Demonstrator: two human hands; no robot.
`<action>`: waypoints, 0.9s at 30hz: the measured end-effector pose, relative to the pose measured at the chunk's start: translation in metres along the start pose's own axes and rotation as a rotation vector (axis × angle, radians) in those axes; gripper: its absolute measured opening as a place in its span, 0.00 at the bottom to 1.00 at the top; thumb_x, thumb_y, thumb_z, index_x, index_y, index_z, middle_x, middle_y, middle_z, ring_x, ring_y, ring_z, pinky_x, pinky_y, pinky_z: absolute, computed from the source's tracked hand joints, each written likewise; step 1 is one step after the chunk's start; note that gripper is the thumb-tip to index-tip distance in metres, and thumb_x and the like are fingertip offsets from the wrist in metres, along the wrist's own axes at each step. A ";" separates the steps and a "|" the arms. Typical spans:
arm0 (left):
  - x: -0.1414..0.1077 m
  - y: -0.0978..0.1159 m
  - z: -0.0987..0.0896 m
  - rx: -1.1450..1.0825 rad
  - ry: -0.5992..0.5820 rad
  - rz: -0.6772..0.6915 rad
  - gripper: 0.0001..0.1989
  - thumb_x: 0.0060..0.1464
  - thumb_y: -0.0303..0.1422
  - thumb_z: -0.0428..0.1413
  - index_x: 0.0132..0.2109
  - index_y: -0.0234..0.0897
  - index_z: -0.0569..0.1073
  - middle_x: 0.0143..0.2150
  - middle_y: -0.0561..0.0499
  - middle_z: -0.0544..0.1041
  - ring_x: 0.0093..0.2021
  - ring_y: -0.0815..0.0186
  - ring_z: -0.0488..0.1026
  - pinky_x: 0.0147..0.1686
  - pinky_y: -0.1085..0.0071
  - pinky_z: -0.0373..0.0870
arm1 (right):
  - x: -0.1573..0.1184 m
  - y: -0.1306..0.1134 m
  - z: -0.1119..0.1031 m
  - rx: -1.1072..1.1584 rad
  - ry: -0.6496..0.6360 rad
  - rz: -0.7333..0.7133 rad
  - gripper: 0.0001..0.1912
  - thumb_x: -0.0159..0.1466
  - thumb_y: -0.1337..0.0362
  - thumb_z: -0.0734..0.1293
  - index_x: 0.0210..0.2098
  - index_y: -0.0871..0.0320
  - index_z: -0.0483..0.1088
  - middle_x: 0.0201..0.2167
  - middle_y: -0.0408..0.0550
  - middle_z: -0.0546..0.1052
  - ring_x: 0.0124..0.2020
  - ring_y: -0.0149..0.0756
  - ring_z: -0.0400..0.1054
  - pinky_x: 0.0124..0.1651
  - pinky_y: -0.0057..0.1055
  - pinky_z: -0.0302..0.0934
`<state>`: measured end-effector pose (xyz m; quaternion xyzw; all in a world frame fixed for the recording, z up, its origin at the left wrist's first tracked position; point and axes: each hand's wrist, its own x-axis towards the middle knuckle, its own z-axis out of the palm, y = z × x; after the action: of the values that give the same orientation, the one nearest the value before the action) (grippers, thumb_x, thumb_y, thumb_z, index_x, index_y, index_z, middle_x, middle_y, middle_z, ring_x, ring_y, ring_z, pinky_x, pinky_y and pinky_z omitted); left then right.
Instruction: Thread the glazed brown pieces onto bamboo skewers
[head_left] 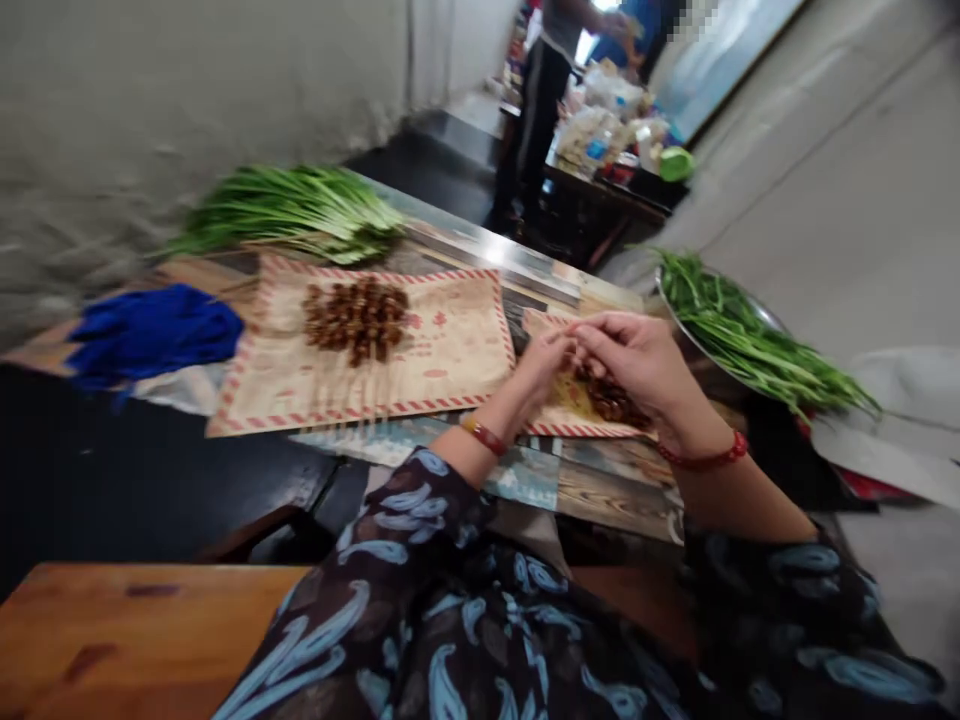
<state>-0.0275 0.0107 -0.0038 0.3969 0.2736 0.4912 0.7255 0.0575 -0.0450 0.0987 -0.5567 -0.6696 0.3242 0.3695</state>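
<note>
Over the right-hand paper mat (544, 320), my left hand (546, 358) and my right hand (637, 360) meet with their fingertips pinched together. Something small may be between the fingers, but it is too hidden and blurred to name. Below and beside my right hand lies a pile of dark brown pieces (611, 400), partly covered by it. To the left, several skewers of brown pieces (360, 315) lie side by side on a larger paper mat with a red striped border (457, 345), their thin sticks pointing toward me.
Long green stalks (292, 210) lie at the table's back left, near a blue cloth or glove (157, 330). A metal bowl (694, 340) of greens stands at right. Behind, a person (540, 110) stands beside a table loaded with bags. A wooden bench (150, 640) is at lower left.
</note>
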 end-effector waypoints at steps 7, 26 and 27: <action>0.022 -0.006 -0.007 -0.052 0.063 -0.125 0.09 0.57 0.34 0.56 0.41 0.33 0.71 0.29 0.53 0.75 0.25 0.75 0.71 0.29 0.78 0.67 | -0.073 0.088 -0.084 -0.066 0.220 0.190 0.16 0.60 0.52 0.68 0.34 0.60 0.77 0.22 0.43 0.74 0.18 0.25 0.61 0.21 0.23 0.55; 0.019 0.001 0.002 0.127 -0.025 -0.027 0.14 0.48 0.36 0.63 0.40 0.32 0.75 0.30 0.51 0.75 0.29 0.73 0.71 0.32 0.76 0.69 | -0.175 0.173 -0.101 -0.643 0.105 -0.091 0.09 0.65 0.64 0.66 0.43 0.56 0.75 0.41 0.51 0.78 0.44 0.41 0.70 0.47 0.37 0.61; 0.018 0.001 0.003 0.135 -0.036 -0.015 0.14 0.48 0.36 0.63 0.40 0.32 0.76 0.30 0.51 0.74 0.29 0.73 0.71 0.33 0.76 0.69 | -0.174 0.175 -0.098 -0.635 0.109 -0.090 0.08 0.65 0.64 0.66 0.42 0.56 0.75 0.40 0.51 0.78 0.43 0.41 0.70 0.47 0.37 0.61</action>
<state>-0.0191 0.0265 -0.0015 0.4518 0.2961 0.4588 0.7055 0.2483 -0.1843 -0.0223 -0.6307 -0.7404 0.0522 0.2264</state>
